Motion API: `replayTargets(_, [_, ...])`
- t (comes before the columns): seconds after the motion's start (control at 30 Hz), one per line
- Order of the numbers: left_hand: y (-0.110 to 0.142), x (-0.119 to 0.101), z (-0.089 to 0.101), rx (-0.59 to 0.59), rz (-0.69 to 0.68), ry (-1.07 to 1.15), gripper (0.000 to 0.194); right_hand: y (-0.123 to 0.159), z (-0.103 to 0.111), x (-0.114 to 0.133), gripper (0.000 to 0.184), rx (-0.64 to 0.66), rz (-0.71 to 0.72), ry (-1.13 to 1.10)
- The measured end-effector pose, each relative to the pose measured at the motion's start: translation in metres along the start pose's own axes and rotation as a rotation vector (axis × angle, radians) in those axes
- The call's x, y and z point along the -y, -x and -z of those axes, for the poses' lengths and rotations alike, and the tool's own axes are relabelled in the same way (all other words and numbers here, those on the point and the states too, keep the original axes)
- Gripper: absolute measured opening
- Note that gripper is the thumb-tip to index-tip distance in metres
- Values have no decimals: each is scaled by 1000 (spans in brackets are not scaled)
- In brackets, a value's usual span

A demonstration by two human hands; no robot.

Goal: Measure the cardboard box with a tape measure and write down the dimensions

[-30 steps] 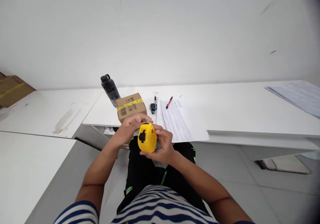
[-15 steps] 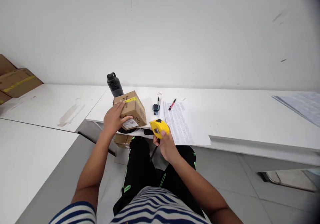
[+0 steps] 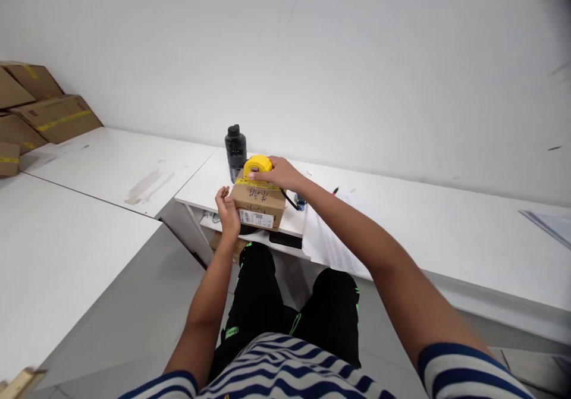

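A small brown cardboard box (image 3: 256,195) with yellow tape, black handwriting and a white label sits near the desk's front edge. My left hand (image 3: 228,211) is at the box's left side, fingers stretched upward and apart, seemingly touching it. My right hand (image 3: 283,174) grips a yellow tape measure (image 3: 257,165) at the far top edge of the box, and its black strap (image 3: 289,200) hangs down to the right. Whether any blade is pulled out is hidden from me. Behind the box stands a dark bottle (image 3: 235,149).
Printed sheets (image 3: 328,241) lie right of the box, partly under my right forearm. A watch (image 3: 300,203) is partly hidden beside them. More papers (image 3: 546,226) lie far right. Several cardboard boxes (image 3: 57,116) are stacked at the far left on the white desk (image 3: 428,226).
My right hand has carried the tape measure from above the desk's front edge up onto the box. My left hand has moved from the box's top to its left side. The box has been turned.
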State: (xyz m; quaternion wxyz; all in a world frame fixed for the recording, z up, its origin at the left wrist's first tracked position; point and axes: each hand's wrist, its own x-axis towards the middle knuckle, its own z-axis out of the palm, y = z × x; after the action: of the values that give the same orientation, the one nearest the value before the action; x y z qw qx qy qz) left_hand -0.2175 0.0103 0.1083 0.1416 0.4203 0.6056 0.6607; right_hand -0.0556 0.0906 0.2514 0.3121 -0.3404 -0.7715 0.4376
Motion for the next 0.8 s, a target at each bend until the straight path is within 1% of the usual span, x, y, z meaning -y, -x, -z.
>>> replayTargets(0.03, [-4, -8, -2, -3, 45, 3, 55, -13, -4, -2, 46, 4, 25, 76])
replayTargets(0.1, [-10, -22, -4, 49, 161, 32, 48, -33, -13, -9, 49, 14, 108, 128])
replayTargets(0.17, [-13, -31, -4, 88, 247, 83, 50, -45, -22, -18, 57, 32, 184, 90])
replayTargets(0.2, [-12, -32, -5, 94, 265, 106, 52, -47, -25, -22, 60, 46, 206, 87])
replayTargets(0.3, [-9, -32, -6, 93, 265, 148, 57, -46, -30, -27, 61, 83, 255, 210])
replayTargets(0.4, [-7, -27, -8, 87, 227, 174, 58, -41, -27, -26, 64, 120, 292, 314])
replayTargets(0.6, [-7, -25, -11, 53, 147, 145, 43, -32, -18, -24, 69, 149, 280, 436])
replayTargets(0.7, [-8, -27, -11, 37, 147, 138, 40, -25, -13, -26, 66, 141, 296, 459])
replayTargets(0.8, [-11, -27, -12, 35, 161, 141, 36, -14, 2, -33, 65, 128, 287, 462])
